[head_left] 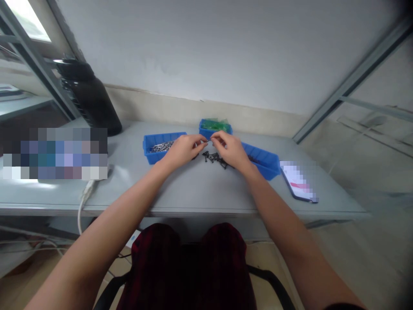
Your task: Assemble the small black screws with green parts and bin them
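My left hand (pixel 185 148) and my right hand (pixel 228 147) meet above the middle of the desk, fingertips pinched. Between them is a small thin screw-like piece (pixel 208 140), too small to make out fully. Just below lies a loose pile of black screws (pixel 214 158) on the desktop. Beside my left hand stands a blue bin (pixel 149 156) with silver metal pieces (pixel 161 147) in it. Partly behind my right hand is another blue bin (pixel 271 167), holding dark small parts. Behind both hands, a smaller blue bin (pixel 206 132) holds green plastic bags (pixel 214 125).
A phone (pixel 298 183) lies right of the bins. On the left stand a large black bottle (pixel 92 97) and a blurred-out device (pixel 64 153) with a white cable (pixel 84 196). The wall (pixel 206 56) rises behind the desk (pixel 193 189); metal frame posts flank it.
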Tool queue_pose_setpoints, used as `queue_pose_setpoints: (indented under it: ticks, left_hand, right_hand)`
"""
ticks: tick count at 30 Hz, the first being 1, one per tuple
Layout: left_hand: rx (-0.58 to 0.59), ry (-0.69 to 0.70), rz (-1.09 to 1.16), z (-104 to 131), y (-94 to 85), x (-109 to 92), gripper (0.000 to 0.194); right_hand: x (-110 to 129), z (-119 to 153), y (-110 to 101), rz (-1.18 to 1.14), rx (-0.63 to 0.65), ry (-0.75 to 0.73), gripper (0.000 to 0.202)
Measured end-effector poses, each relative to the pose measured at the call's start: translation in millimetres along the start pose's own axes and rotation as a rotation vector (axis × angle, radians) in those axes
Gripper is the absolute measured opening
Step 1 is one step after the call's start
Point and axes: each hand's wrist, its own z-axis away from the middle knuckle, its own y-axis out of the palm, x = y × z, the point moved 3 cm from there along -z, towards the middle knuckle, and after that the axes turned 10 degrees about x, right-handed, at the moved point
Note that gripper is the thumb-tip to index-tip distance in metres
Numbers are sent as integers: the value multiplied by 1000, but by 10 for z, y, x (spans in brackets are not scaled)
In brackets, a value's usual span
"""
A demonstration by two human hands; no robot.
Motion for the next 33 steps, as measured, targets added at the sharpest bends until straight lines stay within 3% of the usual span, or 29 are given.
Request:
queue_pose_setpoints:
  ticks: [33]
  left_hand:
    - [-7, -1, 10, -1, -2, 3, 27]
  right_hand:
    - [-1, -1, -1, 6, -14, -12, 19]
